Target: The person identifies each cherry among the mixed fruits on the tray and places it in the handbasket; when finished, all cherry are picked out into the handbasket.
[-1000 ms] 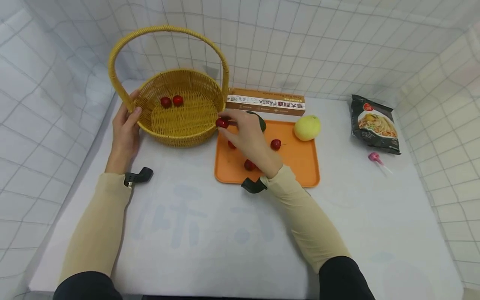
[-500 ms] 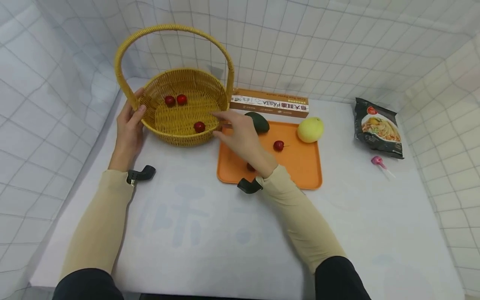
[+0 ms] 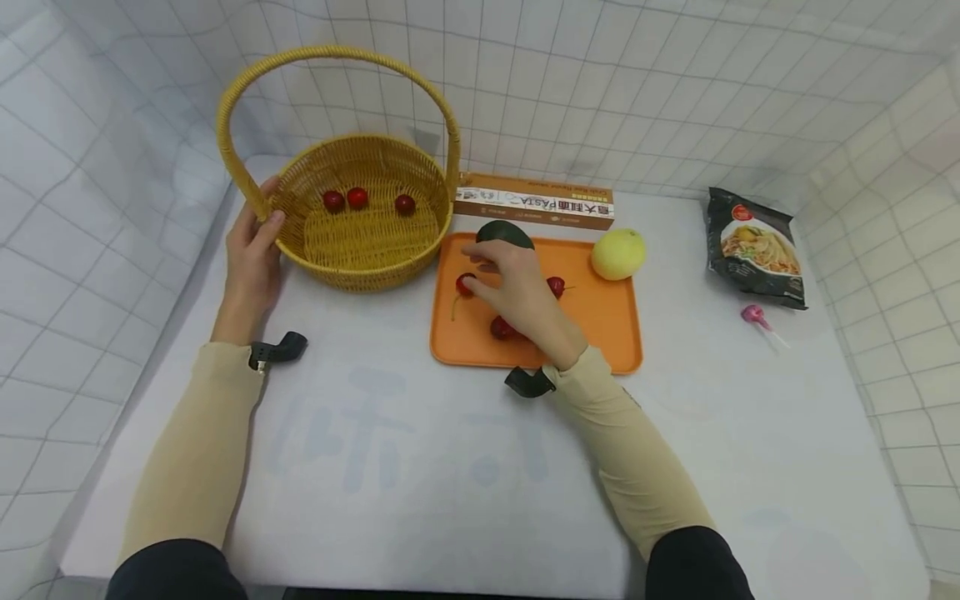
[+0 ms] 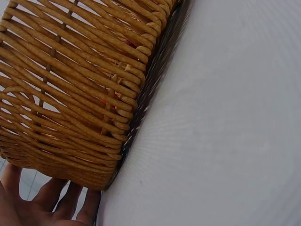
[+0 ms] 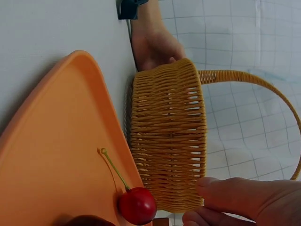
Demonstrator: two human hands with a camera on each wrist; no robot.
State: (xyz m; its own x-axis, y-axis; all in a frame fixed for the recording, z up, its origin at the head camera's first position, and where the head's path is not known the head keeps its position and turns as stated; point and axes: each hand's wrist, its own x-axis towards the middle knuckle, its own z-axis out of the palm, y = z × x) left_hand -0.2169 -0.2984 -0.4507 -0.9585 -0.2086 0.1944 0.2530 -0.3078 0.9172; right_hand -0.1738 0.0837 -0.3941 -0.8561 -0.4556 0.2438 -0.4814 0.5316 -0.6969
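Note:
My left hand (image 3: 252, 258) grips the left side of a yellow wicker basket (image 3: 360, 271), its thumb at the rim by the handle's foot and its fingers along the outer wall. Three red cherries lie in the basket, one cherry (image 3: 405, 205) apart from the others. Over an orange tray (image 3: 450, 346) is my right hand (image 3: 521, 287), thumb and index finger apart with nothing between them. A stemmed cherry (image 3: 466, 284) sits just below those fingertips, against the tray's edge in the right wrist view. Another cherry (image 3: 502, 327) lies under the wrist, and one more (image 3: 556, 287) beyond the hand.
A dark green avocado (image 3: 505, 232) and a round yellow-green fruit (image 3: 618, 254) are at the tray's back edge. Behind stands a pasta box (image 3: 536, 202). To the right are a black noodle packet (image 3: 756, 248) and a pink lollipop (image 3: 753, 314). The basket's tall handle (image 3: 341, 52) arches upward.
My right hand let go of a cherry, which dropped into the basket and rolled toward its back. The hand then drew back right, over the tray. My left hand stays on the basket.

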